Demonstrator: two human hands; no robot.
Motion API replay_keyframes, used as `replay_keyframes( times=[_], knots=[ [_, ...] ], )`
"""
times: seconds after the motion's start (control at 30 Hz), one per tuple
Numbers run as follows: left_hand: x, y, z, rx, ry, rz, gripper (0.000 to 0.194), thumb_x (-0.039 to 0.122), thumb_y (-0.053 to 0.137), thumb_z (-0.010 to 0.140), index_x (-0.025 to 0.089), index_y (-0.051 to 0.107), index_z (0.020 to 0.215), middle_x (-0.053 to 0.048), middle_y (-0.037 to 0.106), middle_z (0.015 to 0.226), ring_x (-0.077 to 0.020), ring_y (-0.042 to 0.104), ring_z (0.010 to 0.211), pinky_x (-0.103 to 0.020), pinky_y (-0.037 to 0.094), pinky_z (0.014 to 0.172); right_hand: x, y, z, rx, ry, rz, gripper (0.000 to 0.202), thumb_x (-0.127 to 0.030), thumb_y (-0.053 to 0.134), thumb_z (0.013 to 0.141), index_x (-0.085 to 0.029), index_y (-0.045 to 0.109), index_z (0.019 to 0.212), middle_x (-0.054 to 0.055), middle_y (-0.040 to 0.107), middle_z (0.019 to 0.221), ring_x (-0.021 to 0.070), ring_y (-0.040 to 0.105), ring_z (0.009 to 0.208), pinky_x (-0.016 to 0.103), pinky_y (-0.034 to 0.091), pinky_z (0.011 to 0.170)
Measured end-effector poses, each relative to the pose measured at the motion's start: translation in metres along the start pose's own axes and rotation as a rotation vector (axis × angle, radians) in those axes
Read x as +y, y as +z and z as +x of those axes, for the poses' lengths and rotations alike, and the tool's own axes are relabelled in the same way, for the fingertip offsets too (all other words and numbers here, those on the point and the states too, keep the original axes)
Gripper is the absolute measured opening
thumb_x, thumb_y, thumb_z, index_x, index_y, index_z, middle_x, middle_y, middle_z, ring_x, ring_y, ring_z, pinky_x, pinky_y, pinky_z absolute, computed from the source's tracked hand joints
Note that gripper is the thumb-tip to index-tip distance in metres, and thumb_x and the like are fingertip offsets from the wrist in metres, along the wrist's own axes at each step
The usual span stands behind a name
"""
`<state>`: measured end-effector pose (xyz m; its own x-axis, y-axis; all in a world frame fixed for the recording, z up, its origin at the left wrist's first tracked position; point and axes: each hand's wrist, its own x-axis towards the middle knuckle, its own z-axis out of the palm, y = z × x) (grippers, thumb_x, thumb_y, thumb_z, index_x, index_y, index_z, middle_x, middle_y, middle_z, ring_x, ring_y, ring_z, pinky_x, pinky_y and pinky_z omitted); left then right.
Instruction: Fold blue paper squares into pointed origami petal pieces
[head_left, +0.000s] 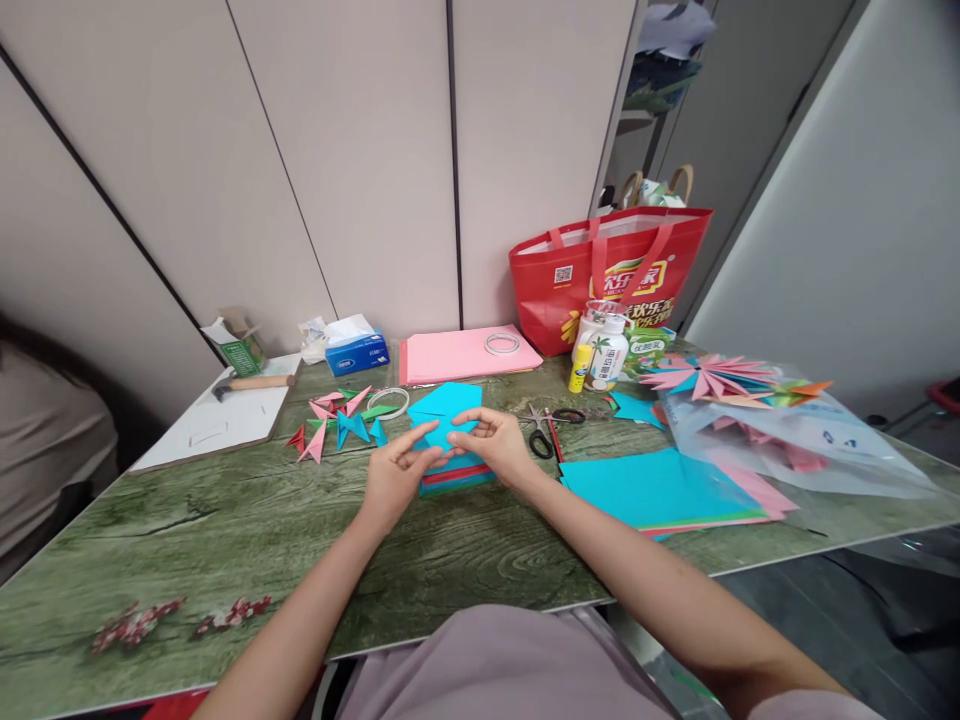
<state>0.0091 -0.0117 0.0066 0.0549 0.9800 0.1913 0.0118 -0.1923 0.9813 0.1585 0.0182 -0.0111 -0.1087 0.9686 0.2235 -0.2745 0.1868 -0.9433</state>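
A small piece of folded blue paper (pixel 441 436) is pinched between my two hands above a stack of coloured paper (pixel 459 480). My left hand (pixel 399 464) grips its left edge, fingers bent. On the right edge, my right hand (pixel 491 444) closes thumb and forefinger. Behind them lies more blue paper (pixel 459 398). Folded pink, red, green and blue paper pieces (pixel 352 428) lie to the left, beside a roll of tape (pixel 388 402). Black-handled scissors (pixel 540 440) and a red pencil (pixel 555 436) rest just right of my right hand.
Pink sheets (pixel 457 356), a tissue box (pixel 357 352) and a red bag (pixel 540 290) stand along the wall. A glue stick (pixel 578 370) and bottle (pixel 606 358) are right of centre. Blue sheets (pixel 660 488) and a plastic bag (pixel 847 440) lie right; a hammer (pixel 255 383) lies left.
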Motion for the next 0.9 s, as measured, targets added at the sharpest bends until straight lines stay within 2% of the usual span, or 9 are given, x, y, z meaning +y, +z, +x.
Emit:
replay_keyframes(
  times=[0.13, 0.27, 0.57, 0.7, 0.77, 0.83, 0.9],
  knots=[
    [-0.0009, -0.0003, 0.0020, 0.039, 0.014, -0.044, 0.038, 0.034, 0.066, 0.063, 0.014, 0.066, 0.095, 0.000, 0.065, 0.064, -0.0186, 0.065, 0.062, -0.034, 0.055, 0.066, -0.0014, -0.0012, 0.0007, -0.003, -0.013, -0.018, 0.032, -0.032, 0.074, 0.051, -0.016, 0.058, 0.074, -0.005, 0.057, 0.047, 0.0154, 0.062, 0.049, 0.025, 0.051, 0.049],
    [-0.0013, -0.0008, 0.0018, -0.011, -0.019, -0.048, 0.045, 0.027, 0.073, 0.055, 0.015, 0.065, 0.097, -0.003, 0.068, 0.075, -0.0214, 0.066, 0.068, -0.034, 0.054, 0.069, -0.0023, -0.0008, -0.0006, -0.014, -0.030, -0.059, 0.031, -0.032, 0.073, 0.052, -0.016, 0.058, 0.074, -0.004, 0.057, 0.047, 0.0152, 0.061, 0.048, 0.024, 0.050, 0.048],
    [0.0024, 0.0010, -0.0017, -0.046, -0.035, -0.004, 0.055, 0.027, 0.072, 0.056, 0.012, 0.059, 0.107, 0.001, 0.064, 0.051, -0.0232, 0.066, 0.068, -0.032, 0.052, 0.064, -0.0029, 0.0014, -0.0029, -0.029, -0.029, -0.080, 0.030, -0.032, 0.073, 0.051, -0.016, 0.058, 0.073, -0.005, 0.056, 0.046, 0.0132, 0.058, 0.044, 0.023, 0.048, 0.046],
    [0.0000, -0.0003, -0.0004, -0.070, -0.016, 0.041, 0.045, 0.028, 0.071, 0.057, 0.013, 0.064, 0.099, -0.001, 0.065, 0.055, -0.0213, 0.065, 0.064, -0.029, 0.050, 0.059, -0.0047, 0.0018, -0.0034, -0.048, -0.040, -0.092, 0.028, -0.030, 0.072, 0.052, -0.016, 0.058, 0.072, -0.004, 0.057, 0.048, 0.0131, 0.059, 0.045, 0.022, 0.047, 0.045],
    [-0.0010, -0.0009, 0.0007, -0.059, 0.017, 0.088, 0.036, 0.027, 0.071, 0.057, 0.013, 0.068, 0.091, 0.000, 0.063, 0.051, -0.0158, 0.059, 0.051, -0.024, 0.046, 0.049, -0.0054, 0.0019, -0.0037, -0.056, -0.050, -0.104, 0.027, -0.029, 0.072, 0.052, -0.016, 0.057, 0.071, -0.004, 0.057, 0.047, 0.0128, 0.058, 0.045, 0.022, 0.046, 0.044],
    [-0.0012, -0.0012, 0.0016, -0.045, 0.057, 0.127, 0.030, 0.025, 0.071, 0.057, 0.014, 0.070, 0.085, 0.003, 0.054, 0.043, -0.0094, 0.047, 0.040, -0.020, 0.037, 0.039, -0.0057, 0.0020, -0.0040, -0.057, -0.058, -0.121, 0.026, -0.029, 0.072, 0.052, -0.017, 0.057, 0.070, -0.004, 0.057, 0.047, 0.0127, 0.058, 0.044, 0.022, 0.045, 0.044],
    [-0.0011, -0.0012, 0.0021, -0.042, 0.074, 0.126, 0.029, 0.025, 0.070, 0.057, 0.015, 0.070, 0.084, 0.006, 0.044, 0.038, -0.0058, 0.034, 0.036, -0.019, 0.028, 0.035, -0.0055, 0.0024, -0.0045, -0.055, -0.062, -0.134, 0.027, -0.030, 0.072, 0.052, -0.017, 0.057, 0.070, -0.004, 0.057, 0.047, 0.0129, 0.058, 0.044, 0.022, 0.045, 0.043]
  ],
)
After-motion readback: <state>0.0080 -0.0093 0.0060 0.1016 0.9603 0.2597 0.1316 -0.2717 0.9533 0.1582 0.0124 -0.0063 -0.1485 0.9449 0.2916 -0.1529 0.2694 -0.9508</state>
